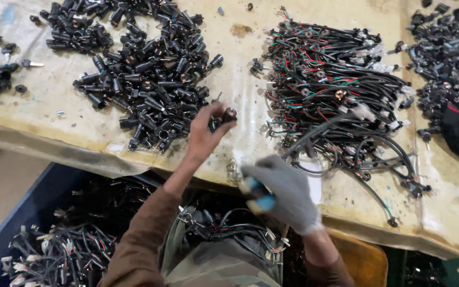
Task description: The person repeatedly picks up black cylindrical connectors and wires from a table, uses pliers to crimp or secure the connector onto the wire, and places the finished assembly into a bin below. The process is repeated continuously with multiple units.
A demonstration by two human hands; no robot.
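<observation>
Two hands in view. Bare left hand [204,133] pinches one small black cylindrical part [228,115] above surface edge, beside big pile of black cylindrical parts [150,74]. Gloved right hand [285,191], blurred, clenches blue-black tool [258,195]. One wire-harness heap [336,95] centre-right; second black parts pile [452,58] far right. Surface [70,114]: stained beige sheet. Blue bin [38,196] of harnesses below.

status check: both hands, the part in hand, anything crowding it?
Left hand pinching small black cylinder part above the table. Right hand, grey glove, blurred, grip around a blue-black tool. Black parts pile left, wire bundle right, close.
</observation>
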